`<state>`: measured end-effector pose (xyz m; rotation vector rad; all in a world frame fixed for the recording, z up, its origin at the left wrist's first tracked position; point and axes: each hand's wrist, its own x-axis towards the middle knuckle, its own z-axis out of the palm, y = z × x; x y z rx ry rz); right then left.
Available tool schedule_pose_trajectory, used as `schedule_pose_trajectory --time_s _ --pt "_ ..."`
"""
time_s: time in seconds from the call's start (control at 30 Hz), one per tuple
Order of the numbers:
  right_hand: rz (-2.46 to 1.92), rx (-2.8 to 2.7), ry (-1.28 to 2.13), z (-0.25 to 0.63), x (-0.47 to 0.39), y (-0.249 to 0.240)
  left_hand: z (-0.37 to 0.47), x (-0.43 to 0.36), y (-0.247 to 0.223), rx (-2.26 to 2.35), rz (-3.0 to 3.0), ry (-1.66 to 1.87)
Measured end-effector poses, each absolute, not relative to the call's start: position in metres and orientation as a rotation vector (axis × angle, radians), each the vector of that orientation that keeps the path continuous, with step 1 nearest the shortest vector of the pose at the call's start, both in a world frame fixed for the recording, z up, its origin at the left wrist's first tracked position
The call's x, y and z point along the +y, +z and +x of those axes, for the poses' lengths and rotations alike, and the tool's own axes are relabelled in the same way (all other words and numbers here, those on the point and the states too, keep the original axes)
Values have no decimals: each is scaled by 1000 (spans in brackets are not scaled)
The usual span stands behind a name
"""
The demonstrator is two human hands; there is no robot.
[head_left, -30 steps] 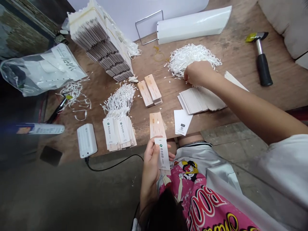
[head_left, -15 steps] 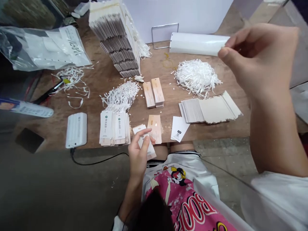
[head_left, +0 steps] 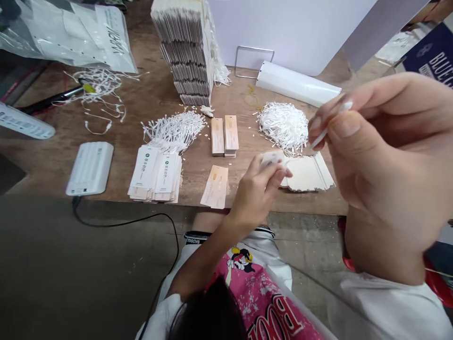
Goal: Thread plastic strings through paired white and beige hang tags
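White cord (head_left: 320,139) and white card (head_left: 272,156), each pinched in its own hand

The step in hand looks like readying a single cord beside the card; the next move likely calls for a fine fingertip grip and a steady card. The right hand (head_left: 389,146), at three o'clock, grips the thin, pale cord; the left hand (head_left: 252,198), nearer centre towards four o'clock, grips the card, tilted and partly covered. A loose cord pile (head_left: 283,125) sits at two o'clock
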<state>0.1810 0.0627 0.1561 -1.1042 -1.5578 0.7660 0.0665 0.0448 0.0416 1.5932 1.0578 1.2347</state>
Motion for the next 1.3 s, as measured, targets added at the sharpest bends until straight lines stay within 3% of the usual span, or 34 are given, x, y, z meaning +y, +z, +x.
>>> schedule_pose_trajectory --time_s 0.1,0.3,0.57,0.83,1.1,1.3 --pt "-1068 -1497 710 184 75 142 56 29 42 1005 1493 1114" --pt "-924 -1297 946 192 90 118 37 7 47 986 1449 959" --pt "-866 -1212 1070 208 64 124 24 7 20 1413 1559 1157" --pt "-1041 -1087 669 219 86 96 -3 -5 20 595 576 642" --pt "-1071 -1016 751 216 93 94 -7 -16 10 623 390 661" --pt "-1000 -984 845 219 94 99 -7 -16 4 753 609 714"
